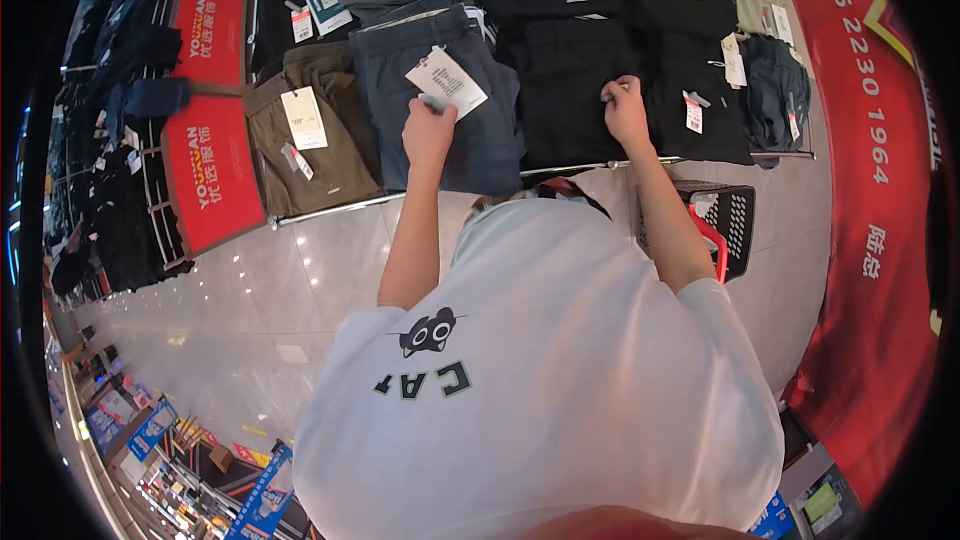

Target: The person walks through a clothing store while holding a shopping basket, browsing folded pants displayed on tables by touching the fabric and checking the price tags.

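Folded dark blue-grey trousers [465,145] lie on the display, with a white paper tag [447,80] on top. My left hand [430,132] is closed over these trousers, its fingertips on a grey security tag [432,102] just below the paper tag. Beside them are folded black trousers [565,90]. Over their right side my right hand [625,110] is closed, with a small grey piece at the fingertips that looks like another security tag. Most of that piece is hidden by the fingers.
Brown trousers [310,165] sit to the left, and more black trousers [695,80] to the right. A metal rail [335,208] edges the display. Below its right end stands a dark shopping basket [738,230] with a red handle. Red sign panels [210,155] flank the left side.
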A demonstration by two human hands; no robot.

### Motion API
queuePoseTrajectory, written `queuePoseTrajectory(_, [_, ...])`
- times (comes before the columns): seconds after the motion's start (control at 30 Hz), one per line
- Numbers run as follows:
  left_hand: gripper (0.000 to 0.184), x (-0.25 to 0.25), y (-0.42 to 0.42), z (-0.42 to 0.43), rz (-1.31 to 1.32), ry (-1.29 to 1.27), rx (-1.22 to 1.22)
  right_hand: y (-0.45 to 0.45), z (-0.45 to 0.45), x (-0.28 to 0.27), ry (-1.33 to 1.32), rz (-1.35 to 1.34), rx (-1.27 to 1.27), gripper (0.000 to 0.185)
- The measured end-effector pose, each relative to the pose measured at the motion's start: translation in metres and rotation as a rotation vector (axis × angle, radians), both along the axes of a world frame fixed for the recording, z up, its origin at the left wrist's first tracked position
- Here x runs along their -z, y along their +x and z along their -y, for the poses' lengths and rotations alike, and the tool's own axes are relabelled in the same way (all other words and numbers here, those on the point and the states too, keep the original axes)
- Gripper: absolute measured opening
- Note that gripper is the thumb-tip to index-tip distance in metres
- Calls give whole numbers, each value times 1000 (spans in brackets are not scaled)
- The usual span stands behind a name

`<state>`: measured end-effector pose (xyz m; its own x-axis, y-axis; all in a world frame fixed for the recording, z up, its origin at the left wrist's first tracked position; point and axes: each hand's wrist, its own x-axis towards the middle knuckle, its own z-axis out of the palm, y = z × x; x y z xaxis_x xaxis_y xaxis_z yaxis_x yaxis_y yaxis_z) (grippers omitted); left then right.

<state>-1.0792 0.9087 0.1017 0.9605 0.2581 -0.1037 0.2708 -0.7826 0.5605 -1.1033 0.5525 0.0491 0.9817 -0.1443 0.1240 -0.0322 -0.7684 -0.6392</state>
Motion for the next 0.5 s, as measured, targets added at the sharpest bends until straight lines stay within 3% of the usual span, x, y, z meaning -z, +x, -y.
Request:
queuePoseTrajectory(0.17, [34,-8,-16,-9,3,-85,64,-24,-2,-12,-7,55,-4,21])
queuePoseTrajectory(0.33, [28,-6,-18,-22,34,-115,145,-33,-21,-10,150,125,238,16])
queuePoseTrajectory(0.5, [29,-8,-19,-25,152,-41,166,-33,-27,-2,12,61,297,44])
